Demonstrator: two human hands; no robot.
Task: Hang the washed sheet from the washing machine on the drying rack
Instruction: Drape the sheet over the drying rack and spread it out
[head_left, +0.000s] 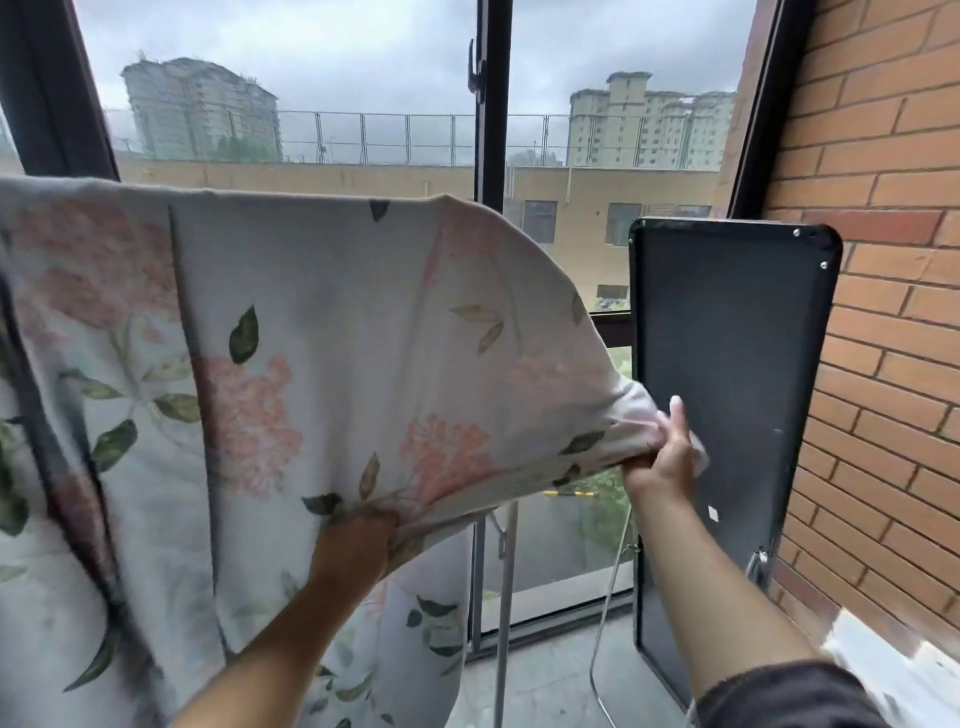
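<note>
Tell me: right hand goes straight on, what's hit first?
Right hand, gripping the sheet corner, points forward-up: likely the black panel first, else the window glass. Depth unclear.

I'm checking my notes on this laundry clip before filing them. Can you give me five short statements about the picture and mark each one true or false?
1. Both the left hand and the right hand grip the floral sheet. True.
2. The sheet is plain blue. False: it is pale, with pink flowers and green leaves.
3. A black panel stands upright beside the brick wall on the right. True.
4. The right hand holds the sheet lower in the picture than the left hand does. False: the right hand is the higher one.
5. Tall buildings under a grey sky show through the window. True.
</note>
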